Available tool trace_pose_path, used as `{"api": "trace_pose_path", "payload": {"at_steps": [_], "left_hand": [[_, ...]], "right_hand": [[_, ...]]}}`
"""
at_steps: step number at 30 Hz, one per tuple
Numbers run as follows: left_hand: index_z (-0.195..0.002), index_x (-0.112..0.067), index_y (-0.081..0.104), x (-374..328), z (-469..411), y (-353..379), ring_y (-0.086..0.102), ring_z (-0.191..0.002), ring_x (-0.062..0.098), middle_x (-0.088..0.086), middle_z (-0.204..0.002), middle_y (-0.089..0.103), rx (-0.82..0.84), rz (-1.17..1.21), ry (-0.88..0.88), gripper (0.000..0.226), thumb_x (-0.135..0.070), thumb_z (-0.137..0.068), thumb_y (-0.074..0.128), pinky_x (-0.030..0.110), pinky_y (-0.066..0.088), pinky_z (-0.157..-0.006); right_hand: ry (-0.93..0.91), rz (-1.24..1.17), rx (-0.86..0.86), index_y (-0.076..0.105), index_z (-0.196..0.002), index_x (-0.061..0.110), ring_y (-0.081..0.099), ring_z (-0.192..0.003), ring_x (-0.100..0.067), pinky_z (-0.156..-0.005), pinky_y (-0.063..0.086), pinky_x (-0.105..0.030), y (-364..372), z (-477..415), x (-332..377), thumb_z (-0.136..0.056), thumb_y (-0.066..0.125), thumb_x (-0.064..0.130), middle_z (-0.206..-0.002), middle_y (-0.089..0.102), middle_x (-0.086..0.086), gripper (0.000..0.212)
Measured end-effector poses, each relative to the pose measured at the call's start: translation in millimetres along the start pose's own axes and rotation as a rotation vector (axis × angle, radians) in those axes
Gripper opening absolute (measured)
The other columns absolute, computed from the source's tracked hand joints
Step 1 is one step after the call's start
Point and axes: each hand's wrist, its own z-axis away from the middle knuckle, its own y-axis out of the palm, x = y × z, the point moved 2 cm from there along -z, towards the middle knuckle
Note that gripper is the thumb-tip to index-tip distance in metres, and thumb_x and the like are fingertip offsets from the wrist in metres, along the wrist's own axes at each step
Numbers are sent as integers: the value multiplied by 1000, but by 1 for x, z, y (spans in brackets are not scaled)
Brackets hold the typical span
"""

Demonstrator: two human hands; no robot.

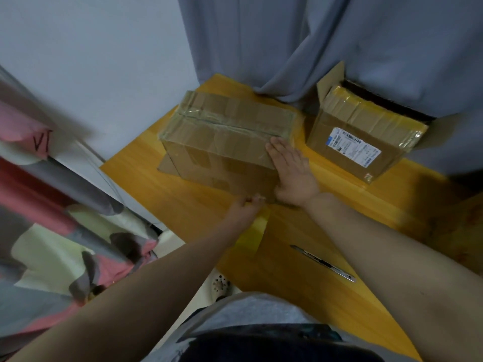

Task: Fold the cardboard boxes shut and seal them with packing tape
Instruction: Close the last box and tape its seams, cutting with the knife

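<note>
At the near edge are the person's grey shirt and two bare forearms reaching forward over a yellow wooden table (183, 205). A slim silver and black utility knife (322, 263) lies flat on the table just under the right forearm, apart from the boxes. Below the table's near left edge, a white perforated shoe (220, 283) rests on a pale floor. A blurred cloth patterned in pink, grey and cream (65, 231) fills the left side.

Farther in, the left hand (245, 206) has its grip pinched together at the near lower corner of the closed brown cardboard box (224, 131). Blur hides whether anything else sits between the fingertips. The right hand (294, 173) lies flat against the box's right end, its grip spread with the fingers straight and reaching up to the top edge.

This box stands on the middle of the table. Its top flaps are folded down, with clear tape running along the seam and over the edges. A cardboard flap sticks out at its lower left.

To its right, near but not touching, stands an open cardboard box with a white shipping label (337, 124), its flaps raised.

Behind both hangs a grey-blue curtain (287, 43), draped onto the table's far edge and over the open box. A pale wall (91, 61) lies to the left.
</note>
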Motion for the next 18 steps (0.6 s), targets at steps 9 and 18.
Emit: {"api": "trace_pose_path", "payload": {"at_steps": [9,18], "left_hand": [[-86,-19,53,-6,8,21,52,-79,19,6,-95,58,153,20,48,18,-2,-88,58,27,39,-65],[-87,-27,55,-21,16,73,57,-93,22,3,-106,58,327,-47,140,27,-4,-81,67,33,45,-80]], "right_hand": [[612,-1006,-240,65,-99,17,56,-102,-19,-85,45,-26,-2,84,-19,-91,49,0,-99,62,2,24],[689,-980,-176,62,-91,7,55,-88,-15,-66,40,-2,-2,133,-34,-91,58,2,-87,60,-1,6]]}}
